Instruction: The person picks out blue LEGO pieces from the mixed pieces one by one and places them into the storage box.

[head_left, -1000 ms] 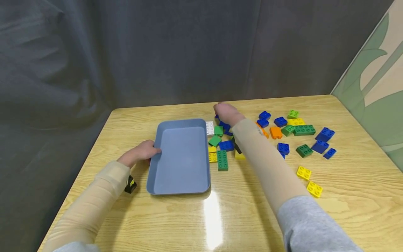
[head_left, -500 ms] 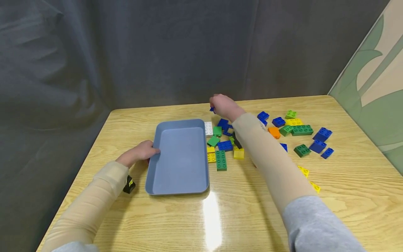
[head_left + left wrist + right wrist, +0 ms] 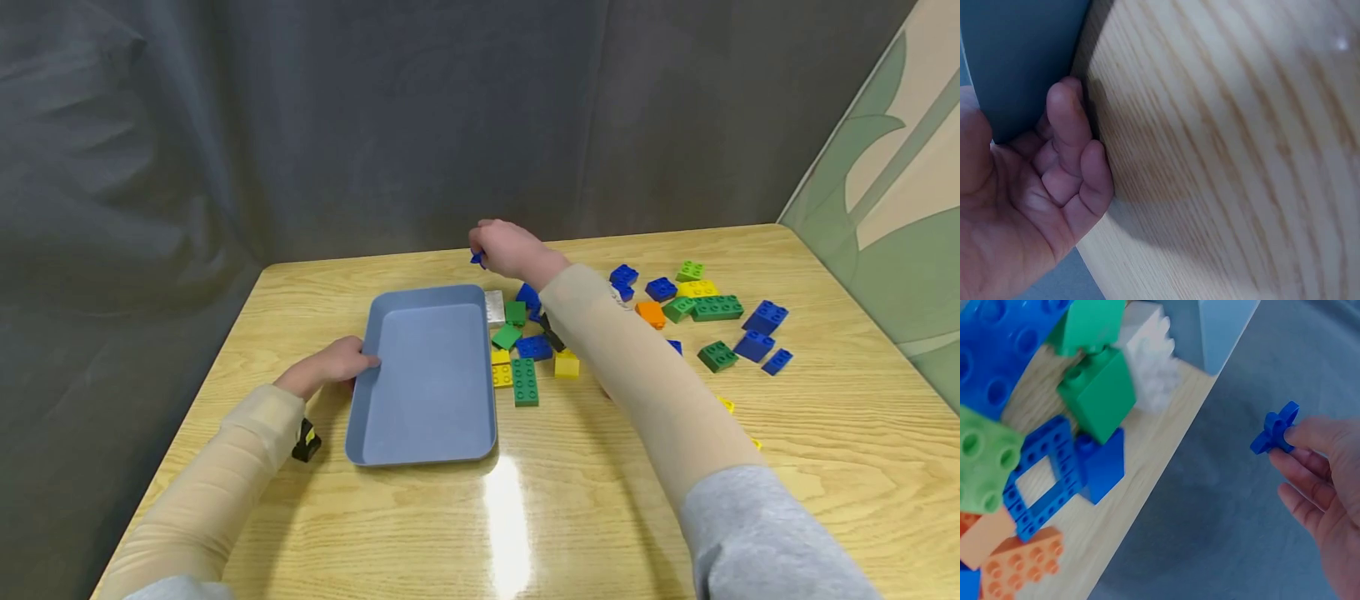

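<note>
My left hand point(image 3: 341, 361) grips the left side of a grey-blue tray point(image 3: 420, 461), thumb over the rim. In the left wrist view its curled fingers point(image 3: 1069, 125) lie under and against the tray's outer wall point(image 3: 1016, 69). Beyond the tray's far right corner, my right hand point(image 3: 510, 247) is raised over the table's back. Between thumb and fingers it pinches a small blue flower-shaped piece point(image 3: 1275, 430). A white brick point(image 3: 494, 308), green bricks point(image 3: 515, 313) and a blue window-frame piece point(image 3: 1044, 475) lie nearest below that hand.
Several blue, green, yellow and orange bricks point(image 3: 651, 314) are scattered right of the tray. A black piece with a yellow mark point(image 3: 307, 442) lies by the left forearm. Dark cloth point(image 3: 420, 125) hangs behind the wooden table point(image 3: 390, 533).
My right hand has lifted the blue flower-shaped piece and moved left, toward the tray's far side. The left hand keeps its grip on the tray, which stays in place.
</note>
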Tool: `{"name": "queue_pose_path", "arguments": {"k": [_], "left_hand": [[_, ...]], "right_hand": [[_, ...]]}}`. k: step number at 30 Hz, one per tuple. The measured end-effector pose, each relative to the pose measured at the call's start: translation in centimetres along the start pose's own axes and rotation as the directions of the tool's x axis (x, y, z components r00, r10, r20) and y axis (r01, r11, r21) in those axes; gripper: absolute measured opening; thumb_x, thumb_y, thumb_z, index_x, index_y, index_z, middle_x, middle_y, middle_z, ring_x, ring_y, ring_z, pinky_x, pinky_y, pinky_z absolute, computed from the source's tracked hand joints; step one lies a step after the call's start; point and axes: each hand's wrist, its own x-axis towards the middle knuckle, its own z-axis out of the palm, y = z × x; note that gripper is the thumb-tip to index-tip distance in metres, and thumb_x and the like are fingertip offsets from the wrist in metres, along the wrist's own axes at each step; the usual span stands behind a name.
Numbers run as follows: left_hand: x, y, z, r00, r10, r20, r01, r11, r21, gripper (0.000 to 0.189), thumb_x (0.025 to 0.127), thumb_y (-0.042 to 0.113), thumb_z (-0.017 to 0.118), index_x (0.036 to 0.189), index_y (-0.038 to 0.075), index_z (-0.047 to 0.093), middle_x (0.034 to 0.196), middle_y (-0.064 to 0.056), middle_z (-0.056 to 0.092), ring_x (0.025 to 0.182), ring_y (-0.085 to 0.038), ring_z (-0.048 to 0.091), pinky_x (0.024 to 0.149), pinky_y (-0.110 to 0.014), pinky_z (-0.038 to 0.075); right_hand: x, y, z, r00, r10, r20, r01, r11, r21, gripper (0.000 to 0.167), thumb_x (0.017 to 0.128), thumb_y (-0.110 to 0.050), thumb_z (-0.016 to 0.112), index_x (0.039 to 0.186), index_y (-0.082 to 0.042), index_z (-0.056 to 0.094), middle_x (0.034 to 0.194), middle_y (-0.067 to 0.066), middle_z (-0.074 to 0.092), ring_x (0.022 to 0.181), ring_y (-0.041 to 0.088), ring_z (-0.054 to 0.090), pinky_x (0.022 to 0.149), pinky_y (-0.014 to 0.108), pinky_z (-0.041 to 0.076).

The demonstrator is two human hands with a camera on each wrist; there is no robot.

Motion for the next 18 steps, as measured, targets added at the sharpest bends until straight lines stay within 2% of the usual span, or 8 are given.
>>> {"name": "queue_pose_path", "arguments": {"k": [10,18], "left_hand": [[-0.1,0.5,-0.1,1.000,-0.007,-0.004,0.006,1.000,-0.009,0.030,0.099,0.016,0.047,0.106,-0.011,0.057,0.085,-0.016,0.064,0.069,-0.022,0.062,0.064,-0.035,0.051],[0.1,0.4,0.0,1.000,-0.003,-0.006,0.003,1.000,-0.001,0.030,0.099,0.017,0.047,0.106,-0.011,0.057,0.084,-0.016,0.064,0.068,-0.023,0.062,0.063,-0.034,0.051]], "right_hand": [[0.5,-2.8,0.4,0.993,-0.114,0.010,0.114,0.993,-0.033,0.008,0.094,-0.004,0.061,0.102,-0.002,0.062,0.097,0.010,0.056,0.086,0.023,0.052,0.081,0.032,0.047],[0.9,-3.6,1.9,0.991,-0.128,0.045,0.130,0.990,-0.049,0.007,0.095,-0.004,0.059,0.101,-0.004,0.063,0.096,0.009,0.056,0.083,0.021,0.052,0.076,0.029,0.046]]}}
